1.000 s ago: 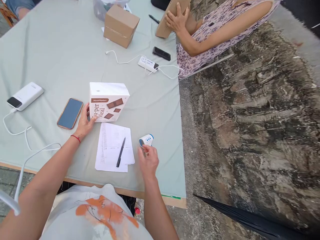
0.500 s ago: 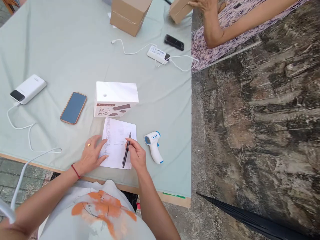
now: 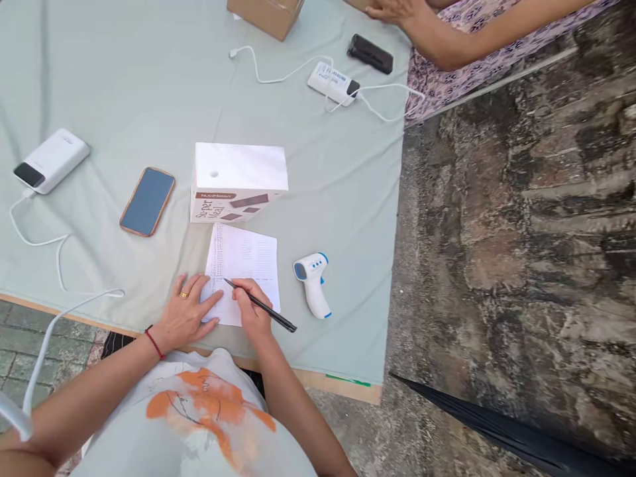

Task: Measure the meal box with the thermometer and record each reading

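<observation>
My right hand (image 3: pixel 252 308) grips a black pen (image 3: pixel 271 313), its tip pointing up and left over the sheet of paper (image 3: pixel 248 255). Handwriting runs down the paper's left side, and fainter print shows on its right. Spread fingers of my left hand (image 3: pixel 191 308) rest on the paper's lower left edge, holding nothing. Just beyond the paper stands a white box (image 3: pixel 241 165) marked "Super Meal". To the right of my right hand lies a white and blue infrared thermometer (image 3: pixel 313 285).
On the left are a phone (image 3: pixel 148 202) and a white power bank (image 3: pixel 52 162) with a cable. Farther back lie another white power bank (image 3: pixel 332 83), a black device (image 3: pixel 370 53) and a cardboard box (image 3: pixel 271 16). Another person's hand (image 3: pixel 395 10) is at the top right.
My right hand has moved slightly left and turned the pen, so its tip now lies over the paper's left part. My left hand stays on the paper. The view has shifted a little.
</observation>
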Demonstrator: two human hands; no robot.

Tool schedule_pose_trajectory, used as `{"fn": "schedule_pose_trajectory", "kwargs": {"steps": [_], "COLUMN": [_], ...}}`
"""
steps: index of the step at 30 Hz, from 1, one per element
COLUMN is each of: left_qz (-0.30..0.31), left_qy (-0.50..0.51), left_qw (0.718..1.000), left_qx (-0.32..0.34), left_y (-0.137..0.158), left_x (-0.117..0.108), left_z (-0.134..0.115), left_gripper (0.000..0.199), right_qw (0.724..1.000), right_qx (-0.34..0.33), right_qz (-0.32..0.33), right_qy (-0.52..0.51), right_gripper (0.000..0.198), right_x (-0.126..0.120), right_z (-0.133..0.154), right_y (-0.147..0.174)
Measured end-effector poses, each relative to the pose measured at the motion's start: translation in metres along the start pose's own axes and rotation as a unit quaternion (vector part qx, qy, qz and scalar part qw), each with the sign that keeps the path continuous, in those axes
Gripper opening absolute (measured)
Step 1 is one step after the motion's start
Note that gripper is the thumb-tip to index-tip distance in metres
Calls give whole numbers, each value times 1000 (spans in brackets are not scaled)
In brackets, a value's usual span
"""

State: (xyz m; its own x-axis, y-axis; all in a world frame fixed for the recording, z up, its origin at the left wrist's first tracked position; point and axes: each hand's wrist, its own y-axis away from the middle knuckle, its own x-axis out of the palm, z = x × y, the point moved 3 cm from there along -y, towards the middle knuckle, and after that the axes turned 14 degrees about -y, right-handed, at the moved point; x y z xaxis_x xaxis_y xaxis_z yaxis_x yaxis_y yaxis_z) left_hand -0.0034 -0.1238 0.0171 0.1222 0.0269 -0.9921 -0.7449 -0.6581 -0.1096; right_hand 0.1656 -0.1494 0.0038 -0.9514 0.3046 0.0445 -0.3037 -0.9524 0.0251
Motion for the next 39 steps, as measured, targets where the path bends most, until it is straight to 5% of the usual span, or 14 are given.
{"fn": "schedule_pose_trajectory", "kwargs": {"steps": [6, 39], "left_qz": [2, 17], "left_qy": [15, -8], "left_qw": [1000, 1000], "left_qx": [-14, -8], "left_y": [1, -1], "left_x": [0, 1], "left_z": [0, -1], "left_gripper": [44, 49], "right_qw": [997, 995], "right_qx": [2, -26], "right_qz": [-47, -15], "right_qy": [69, 92], "right_gripper": [8, 14], "right_x": [11, 14], "right_z": [-15, -19], "right_y": [-5, -3]}}
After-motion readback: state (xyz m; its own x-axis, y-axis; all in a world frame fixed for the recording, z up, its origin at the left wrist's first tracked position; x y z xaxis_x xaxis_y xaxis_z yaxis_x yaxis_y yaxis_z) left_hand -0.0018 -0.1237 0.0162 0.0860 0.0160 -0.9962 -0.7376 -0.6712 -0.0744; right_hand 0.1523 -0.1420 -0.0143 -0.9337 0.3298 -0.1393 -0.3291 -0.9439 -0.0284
